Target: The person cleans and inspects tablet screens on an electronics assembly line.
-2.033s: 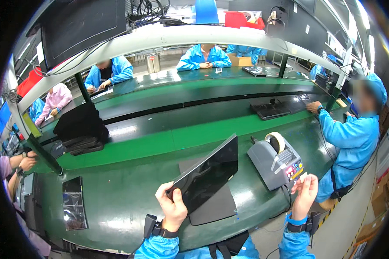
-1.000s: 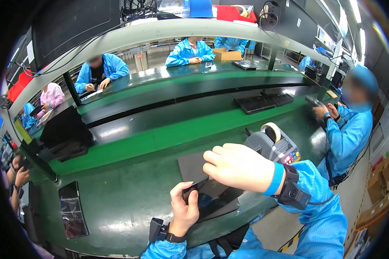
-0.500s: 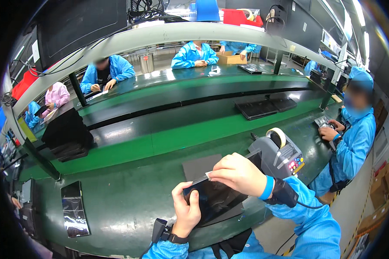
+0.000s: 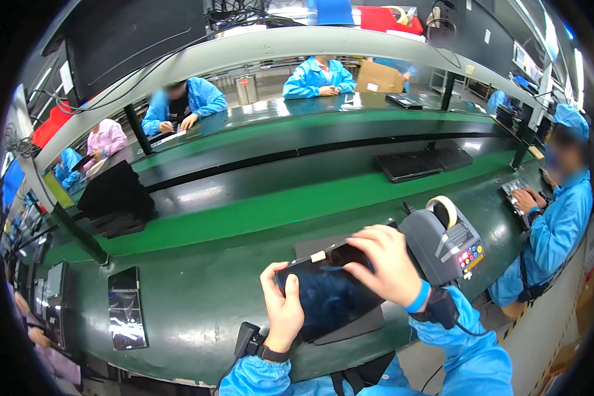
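Note:
My left hand point(image 4: 283, 308) grips the left end of a dark glossy screen panel point(image 4: 330, 298), thumb on its face and fingers around the edge. The panel is tilted, with its face toward me. A short piece of whitish tape point(image 4: 318, 256) sits on its upper edge. Over the panel's right part is my right hand point(image 4: 391, 267), fingers stretched out near the upper edge and thumb apart from them; whether the fingertips touch the panel I cannot tell. Beneath the panel, a dark flat sheet point(image 4: 353, 328) lies on the green bench point(image 4: 198, 310).
A grey tape dispenser point(image 4: 435, 247) with a tape roll stands right of the panel. Another black panel point(image 4: 127, 310) lies at left. Black stacked pieces point(image 4: 115, 201) and dark trays point(image 4: 409, 165) lie beyond. A co-worker point(image 4: 551, 218) works at right; others sit across the bench.
My right hand has let go of the tape piece and moved right along the panel's upper edge, its fingers spreading. The tape stays on the edge. My left hand keeps its grip.

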A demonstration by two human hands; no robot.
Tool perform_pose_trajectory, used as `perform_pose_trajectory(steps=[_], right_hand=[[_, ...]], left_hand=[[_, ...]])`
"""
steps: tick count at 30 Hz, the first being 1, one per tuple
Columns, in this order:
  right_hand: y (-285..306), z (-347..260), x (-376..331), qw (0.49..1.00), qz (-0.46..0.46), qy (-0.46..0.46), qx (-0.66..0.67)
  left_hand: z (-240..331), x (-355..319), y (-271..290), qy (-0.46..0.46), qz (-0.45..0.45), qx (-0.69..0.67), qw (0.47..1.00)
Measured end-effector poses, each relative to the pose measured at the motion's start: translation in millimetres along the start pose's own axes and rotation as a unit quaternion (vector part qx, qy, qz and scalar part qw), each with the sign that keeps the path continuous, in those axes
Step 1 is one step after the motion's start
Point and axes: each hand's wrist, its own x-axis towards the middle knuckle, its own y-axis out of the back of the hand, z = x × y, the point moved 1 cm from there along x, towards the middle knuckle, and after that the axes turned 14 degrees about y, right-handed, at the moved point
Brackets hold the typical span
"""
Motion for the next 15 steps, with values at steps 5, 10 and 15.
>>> perform_pose_trajectory(steps=[5, 10, 15], right_hand=[[-10, 28, -39, 0.977, 0.143, -0.159, -0.008], [-50, 74, -64, 0.911, 0.045, -0.338, 0.234], [-71, 95, -68, 0.783, 0.001, -0.36, 0.507]], left_hand=[[-6, 19, 8, 0.033, 0.059, -0.031, 0.997], [-33, 37, 26, 0.067, 0.077, -0.078, 0.992], [-33, 41, 33, 0.103, 0.093, -0.13, 0.982]])
